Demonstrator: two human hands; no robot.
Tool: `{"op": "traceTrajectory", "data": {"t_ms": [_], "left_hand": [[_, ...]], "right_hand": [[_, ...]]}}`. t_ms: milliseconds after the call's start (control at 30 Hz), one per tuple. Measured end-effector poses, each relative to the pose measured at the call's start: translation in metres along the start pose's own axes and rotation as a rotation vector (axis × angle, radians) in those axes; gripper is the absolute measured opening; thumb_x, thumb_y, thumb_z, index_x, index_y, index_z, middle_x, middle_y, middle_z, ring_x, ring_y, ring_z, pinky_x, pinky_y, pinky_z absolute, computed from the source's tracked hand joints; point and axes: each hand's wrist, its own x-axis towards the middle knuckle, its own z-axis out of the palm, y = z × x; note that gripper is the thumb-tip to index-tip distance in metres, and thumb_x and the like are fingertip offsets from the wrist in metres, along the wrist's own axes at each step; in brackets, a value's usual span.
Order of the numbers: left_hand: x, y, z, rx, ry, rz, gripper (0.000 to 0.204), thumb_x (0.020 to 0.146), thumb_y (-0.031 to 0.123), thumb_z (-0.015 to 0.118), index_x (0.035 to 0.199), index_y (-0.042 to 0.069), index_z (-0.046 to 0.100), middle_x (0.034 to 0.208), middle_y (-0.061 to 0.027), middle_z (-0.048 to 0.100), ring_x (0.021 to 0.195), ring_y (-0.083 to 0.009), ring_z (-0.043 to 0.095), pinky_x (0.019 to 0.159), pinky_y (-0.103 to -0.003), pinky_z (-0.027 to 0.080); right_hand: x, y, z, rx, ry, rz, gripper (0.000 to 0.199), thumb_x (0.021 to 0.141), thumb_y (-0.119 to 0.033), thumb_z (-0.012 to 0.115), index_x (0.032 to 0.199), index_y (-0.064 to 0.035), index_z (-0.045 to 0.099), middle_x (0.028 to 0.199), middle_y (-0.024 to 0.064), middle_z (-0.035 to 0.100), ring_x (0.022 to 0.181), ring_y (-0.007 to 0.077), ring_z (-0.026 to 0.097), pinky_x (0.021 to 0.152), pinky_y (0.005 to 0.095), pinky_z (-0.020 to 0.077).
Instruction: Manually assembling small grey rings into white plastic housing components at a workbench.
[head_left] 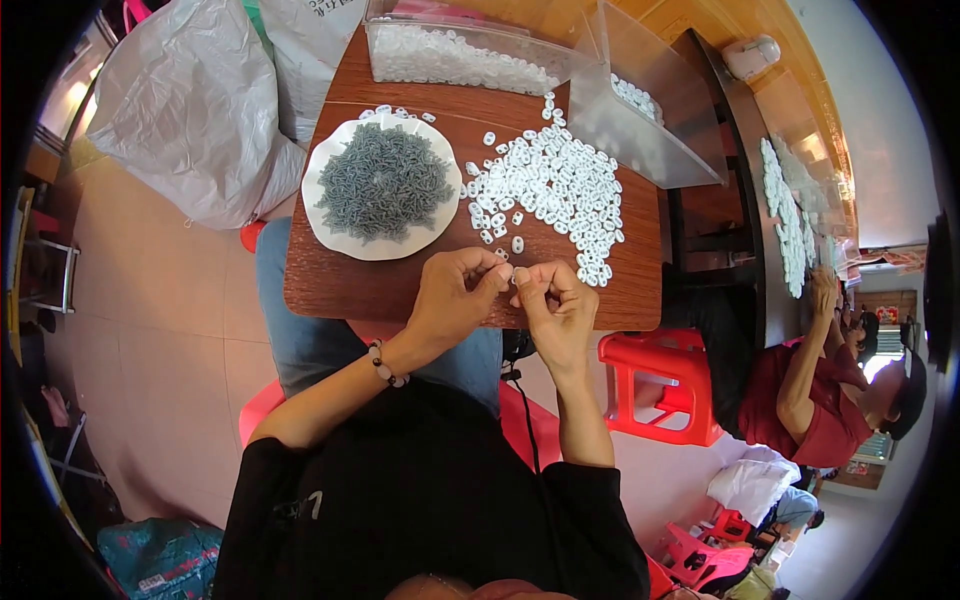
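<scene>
My left hand and my right hand meet over the near edge of a small brown wooden table. Their fingertips pinch together around a small white plastic piece. Just beyond the hands lies a loose heap of small white plastic pieces. A white plate to the left holds a pile of small grey metal parts. A bead bracelet sits on my left wrist.
A clear plastic box of white pieces stands at the table's far edge, with a tilted clear bin beside it. Large white plastic bags lie on the floor at left. A red stool and another person in a red shirt are at right.
</scene>
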Motion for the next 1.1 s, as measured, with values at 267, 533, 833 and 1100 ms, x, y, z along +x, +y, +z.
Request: {"op": "traceTrajectory", "data": {"t_ms": [267, 533, 833, 1100], "left_hand": [[-0.002, -0.011, 0.006, -0.203, 0.045, -0.095, 0.017, 0.09, 0.011, 0.062, 0.09, -0.006, 0.065, 0.077, -0.0029, 0.064, 0.068, -0.005, 0.057, 0.063, -0.018, 0.046], [0.0, -0.01, 0.008, -0.187, 0.04, -0.077, 0.018, 0.091, 0.012, 0.062, 0.09, -0.006, 0.065, 0.078, -0.0039, 0.066, 0.069, -0.0056, 0.058, 0.064, -0.019, 0.047], [0.005, -0.002, 0.0, -0.332, -0.036, -0.149, 0.027, 0.094, 0.022, 0.058, 0.09, -0.003, 0.067, 0.077, -0.0048, 0.067, 0.067, -0.0051, 0.056, 0.062, -0.019, 0.045], [0.004, -0.005, -0.003, -0.429, -0.053, -0.23, 0.029, 0.095, 0.027, 0.057, 0.09, 0.0, 0.068, 0.077, -0.0026, 0.066, 0.067, -0.0045, 0.056, 0.063, -0.018, 0.044]], "right_hand": [[-0.004, 0.006, 0.008, 0.129, 0.017, 0.021, 0.012, 0.09, -0.006, 0.062, 0.08, -0.0007, 0.061, 0.069, -0.0001, 0.063, 0.063, 0.0029, 0.055, 0.055, 0.0171, 0.0407], [0.001, 0.012, 0.005, 0.126, -0.02, 0.02, 0.012, 0.09, -0.007, 0.062, 0.08, 0.0, 0.061, 0.069, 0.001, 0.064, 0.061, 0.004, 0.056, 0.056, 0.0182, 0.0439], [0.009, 0.011, -0.006, 0.325, -0.062, 0.149, 0.013, 0.09, -0.01, 0.063, 0.079, -0.0026, 0.063, 0.065, -0.0005, 0.061, 0.058, 0.0021, 0.052, 0.055, 0.0164, 0.0369], [0.009, 0.008, -0.006, 0.326, -0.058, 0.149, 0.016, 0.09, -0.014, 0.064, 0.079, -0.0029, 0.063, 0.066, -0.0011, 0.06, 0.059, 0.0022, 0.05, 0.055, 0.0173, 0.0358]]}}
